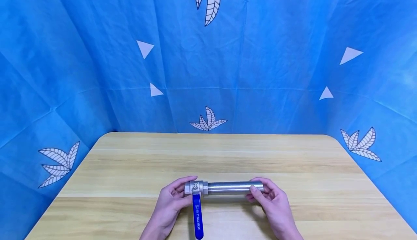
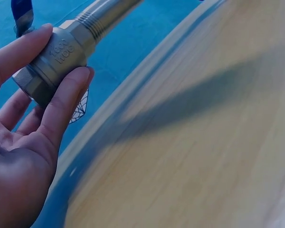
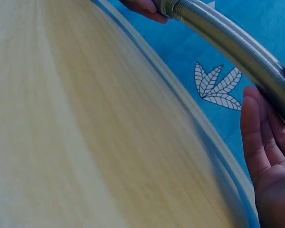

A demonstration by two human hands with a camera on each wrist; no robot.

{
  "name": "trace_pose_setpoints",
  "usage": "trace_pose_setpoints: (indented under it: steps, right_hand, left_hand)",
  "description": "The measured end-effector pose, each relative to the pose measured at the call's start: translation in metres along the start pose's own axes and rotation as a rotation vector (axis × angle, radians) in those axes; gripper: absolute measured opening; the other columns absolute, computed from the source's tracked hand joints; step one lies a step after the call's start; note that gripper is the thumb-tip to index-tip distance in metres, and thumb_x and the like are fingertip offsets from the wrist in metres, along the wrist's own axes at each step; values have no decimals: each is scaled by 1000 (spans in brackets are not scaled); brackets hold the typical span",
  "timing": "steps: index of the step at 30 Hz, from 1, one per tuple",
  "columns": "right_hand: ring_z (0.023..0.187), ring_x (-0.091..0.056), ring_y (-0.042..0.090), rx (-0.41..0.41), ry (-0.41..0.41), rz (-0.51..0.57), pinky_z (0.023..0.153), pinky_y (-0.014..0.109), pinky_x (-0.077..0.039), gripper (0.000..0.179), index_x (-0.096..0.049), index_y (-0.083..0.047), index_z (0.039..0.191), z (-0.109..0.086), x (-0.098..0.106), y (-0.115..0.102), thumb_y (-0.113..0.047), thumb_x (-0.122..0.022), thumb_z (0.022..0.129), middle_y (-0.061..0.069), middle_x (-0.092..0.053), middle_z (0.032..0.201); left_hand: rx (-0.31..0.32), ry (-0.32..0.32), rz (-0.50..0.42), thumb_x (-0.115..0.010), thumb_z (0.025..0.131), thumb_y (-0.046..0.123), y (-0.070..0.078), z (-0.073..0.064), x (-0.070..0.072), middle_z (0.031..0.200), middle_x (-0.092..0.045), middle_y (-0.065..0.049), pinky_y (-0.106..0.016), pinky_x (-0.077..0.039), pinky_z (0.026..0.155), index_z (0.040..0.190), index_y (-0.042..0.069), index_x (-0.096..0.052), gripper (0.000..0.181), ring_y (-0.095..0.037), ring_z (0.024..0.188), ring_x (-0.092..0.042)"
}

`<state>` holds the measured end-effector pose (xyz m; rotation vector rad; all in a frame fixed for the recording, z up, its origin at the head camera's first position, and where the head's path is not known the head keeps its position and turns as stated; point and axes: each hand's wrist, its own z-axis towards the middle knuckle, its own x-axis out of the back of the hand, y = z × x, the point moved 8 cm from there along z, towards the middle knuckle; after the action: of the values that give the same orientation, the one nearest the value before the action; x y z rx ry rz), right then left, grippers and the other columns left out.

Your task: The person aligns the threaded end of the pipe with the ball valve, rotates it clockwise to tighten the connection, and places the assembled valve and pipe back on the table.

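Note:
A metal ball valve (image 1: 196,187) with a long blue lever handle (image 1: 198,216) is joined to a smooth steel pipe (image 1: 232,187). Both are held level above the table, the pipe running off to the right. My left hand (image 1: 171,203) grips the valve body at its left end, thumb in front and fingers behind. In the left wrist view, raised lettering shows on the valve body (image 2: 61,57), and screw threads (image 2: 91,23) lie bare beside its hex end. My right hand (image 1: 272,205) holds the pipe's far right end between thumb and fingers. The lever points toward me.
A light wood table (image 1: 208,156) with rounded far corners lies under the hands. Blue cloth (image 1: 280,51) printed with white leaves and triangles hangs around its back and sides. Shadows of the hands and the pipe fall on the tabletop.

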<state>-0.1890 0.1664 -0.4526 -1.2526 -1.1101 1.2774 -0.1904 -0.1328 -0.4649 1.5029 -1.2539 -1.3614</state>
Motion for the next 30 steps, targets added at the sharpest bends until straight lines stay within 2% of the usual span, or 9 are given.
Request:
trace_pose_setpoints:
  steps: [5,10,14,17,22,26,30]
  right_hand:
    - [83,-75,16,-20,40,-65,81,27,-66,40,-65,3,138,-1,1,0,-5,-73,99,6,-77,98]
    - [91,-76,18,-75,7,-87,84,27,-66,55,-64,-7,146,-3,-4,-1,-7,-80,94,9,-74,106]
    - [94,-77,20,-67,-22,-66,84,31,-67,58,-62,-4,148,-6,-7,-5,-5,-80,93,9,-75,110]
    - [90,-78,22,-34,-26,-68,82,33,-68,59,-59,0,148,-8,-9,-9,-2,-79,93,7,-76,106]
    - [84,-78,20,6,2,-65,76,32,-68,52,-60,4,141,-9,-9,-14,0,-78,93,5,-78,100]
    - [80,-75,17,-16,21,-48,74,31,-66,43,-63,5,135,-8,-9,-11,-2,-76,95,5,-78,97]
    - [80,-74,18,-50,50,-52,74,31,-65,35,-65,3,131,-6,-9,-7,-8,-74,99,7,-77,94]
  left_hand:
    - [-2,24,-12,-79,82,-8,0,-1,0,132,-74,-16,-28,-63,97,146,-2,-60,68,-23,116,-75]
    - [-7,60,-30,-77,79,-11,1,-3,3,130,-75,-17,-28,-64,92,143,-4,-61,66,-23,113,-76]
    - [-2,84,-33,-79,84,-7,2,-4,6,130,-76,-16,-28,-65,89,144,-2,-61,63,-23,111,-77]
    - [4,92,-26,-82,87,-1,3,-4,5,132,-76,-15,-28,-64,93,145,-1,-61,62,-23,112,-77]
    - [-25,95,-36,-83,84,-4,7,-6,4,131,-77,-15,-29,-63,96,142,-2,-62,62,-23,115,-76]
    - [-58,84,-52,-80,79,-10,10,-8,3,129,-78,-14,-30,-63,98,140,-4,-63,64,-24,115,-76]
    - [-81,63,-50,-80,77,-12,12,-9,2,128,-78,-11,-31,-63,99,139,-4,-63,65,-24,115,-76]
